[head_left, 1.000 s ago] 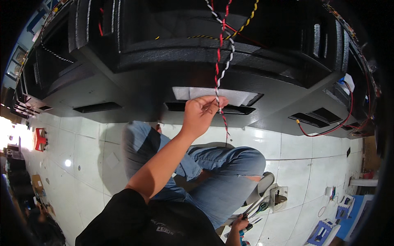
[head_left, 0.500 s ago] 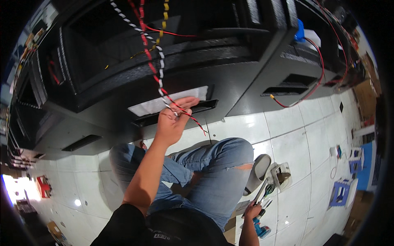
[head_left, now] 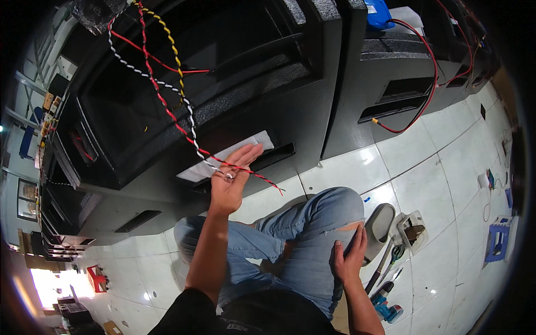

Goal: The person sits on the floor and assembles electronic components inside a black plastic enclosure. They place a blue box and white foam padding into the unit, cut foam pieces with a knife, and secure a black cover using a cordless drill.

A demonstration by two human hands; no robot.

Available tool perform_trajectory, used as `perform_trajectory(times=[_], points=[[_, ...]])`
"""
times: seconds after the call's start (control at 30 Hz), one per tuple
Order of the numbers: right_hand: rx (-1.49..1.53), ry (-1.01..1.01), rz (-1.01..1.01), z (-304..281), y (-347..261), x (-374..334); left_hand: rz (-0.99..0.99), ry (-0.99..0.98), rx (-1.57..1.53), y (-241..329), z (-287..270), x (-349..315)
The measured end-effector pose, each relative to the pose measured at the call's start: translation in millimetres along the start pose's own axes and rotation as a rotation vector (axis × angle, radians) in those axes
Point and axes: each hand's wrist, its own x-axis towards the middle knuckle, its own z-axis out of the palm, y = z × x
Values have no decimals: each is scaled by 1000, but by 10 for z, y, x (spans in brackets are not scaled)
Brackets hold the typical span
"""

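Observation:
My left hand (head_left: 228,187) is raised in front of a black cabinet (head_left: 301,114), its fingers stretched out and its thumb folded over. Held against the palm are a red-and-black twisted wire (head_left: 163,103) and a white-and-black twisted wire (head_left: 192,125). The red pair's split ends stick out to the right of the hand. A yellow-and-black twisted wire (head_left: 174,47) hangs separately farther back. Behind the fingers a strip of white padding (head_left: 198,167) lies at the cabinet's slot. My right hand (head_left: 350,258) lies on my right thigh near the knee, fingers apart, with nothing visible in it.
To the right on the tiled floor are a grey slipper (head_left: 381,226), a small tray (head_left: 412,231), green-handled scissors (head_left: 397,253), a long dark-handled tool (head_left: 379,267) and a blue cordless drill (head_left: 385,306). A blue-wrapped pack (head_left: 379,14) with red-and-black leads sits on the neighbouring cabinet.
My right hand has left the tools on the floor and moved up to my thigh, opening. The left hand still has the wires, its fingers now straighter. The view has shifted.

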Motion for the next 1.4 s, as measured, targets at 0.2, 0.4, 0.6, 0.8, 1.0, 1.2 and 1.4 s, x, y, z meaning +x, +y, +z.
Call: perform_trajectory(times=[0.2, 0.4, 0.6, 0.8, 1.0, 1.2, 1.4], points=[[60, -58, 13, -23, 19, 102, -131, -91, 42, 95, -97, -46], [22, -12, 15, 16, 57, 192, -110, -170, 4, 107, -38, -4], [56, -34, 20, 59, 82, 273, -84, -104, -86, 115, -132, -87], [62, -24, 0, 153, 155, 187, 5, -303, -428, 319, -271, -176], [-11, -26, -99, 184, 49, 307, -196, 209, -26, 1080, -516, -798], [29, 174, -667, -152, -1224, 942, 362, 618, 1042, 2357, -1088, -346], [-200, 662, -1193, -765, -3105, 1711, 399, 328, 1485, 2503, -1093, 1041]])
